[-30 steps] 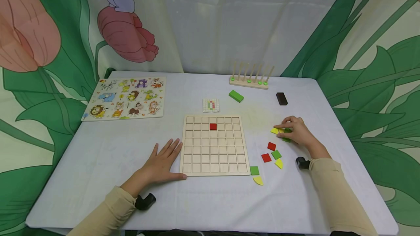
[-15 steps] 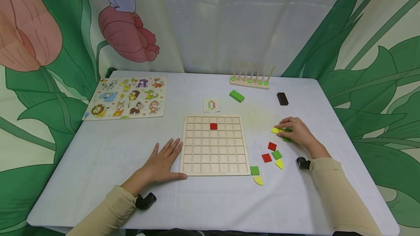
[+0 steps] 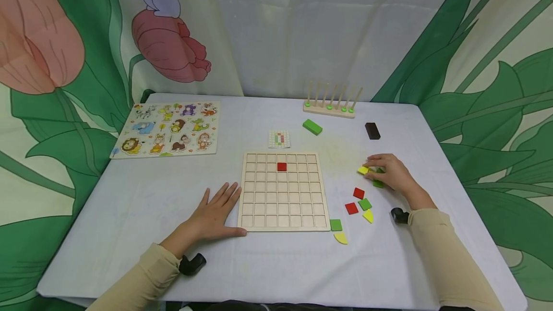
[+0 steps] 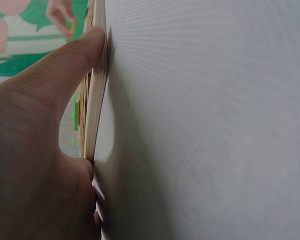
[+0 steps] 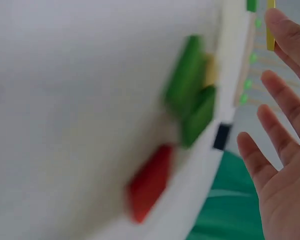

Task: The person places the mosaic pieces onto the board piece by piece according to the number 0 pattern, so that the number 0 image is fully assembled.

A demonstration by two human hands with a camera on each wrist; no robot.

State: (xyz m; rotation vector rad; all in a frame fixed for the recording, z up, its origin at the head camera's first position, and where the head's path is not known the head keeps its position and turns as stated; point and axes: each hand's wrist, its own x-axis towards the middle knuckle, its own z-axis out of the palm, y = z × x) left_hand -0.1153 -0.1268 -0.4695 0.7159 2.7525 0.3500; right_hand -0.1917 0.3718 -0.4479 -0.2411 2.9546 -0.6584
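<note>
In the head view, my right hand (image 3: pixel 390 173) is at the right of the table, pinching a flat yellow piece (image 3: pixel 363 170) between thumb and fingertips. The right wrist view shows that yellow piece (image 5: pixel 270 30) raised off the cloth, the other fingers spread. Green pieces (image 3: pixel 378 184) lie partly hidden under this hand. My left hand (image 3: pixel 210 216) lies spread at the left edge of a wooden grid board (image 3: pixel 282 198), thumb at its near corner; the left wrist view has the thumb (image 4: pixel 65 65) against the board's side (image 4: pixel 96 100). One red square (image 3: pixel 282 167) sits in an upper cell.
Between board and right arm lie red squares (image 3: pixel 352 209), green squares (image 3: pixel 365 204) and yellow quarter-round pieces (image 3: pixel 341 238). Behind the board are a small pattern card (image 3: pixel 279 139), a green block (image 3: pixel 312 127), a peg stand (image 3: pixel 329 109) and a black block (image 3: pixel 372 131). An animal puzzle (image 3: pixel 166 131) lies left.
The right fingertips have drawn together on the yellow piece and lifted it slightly. The left hand and the board stay as they were.
</note>
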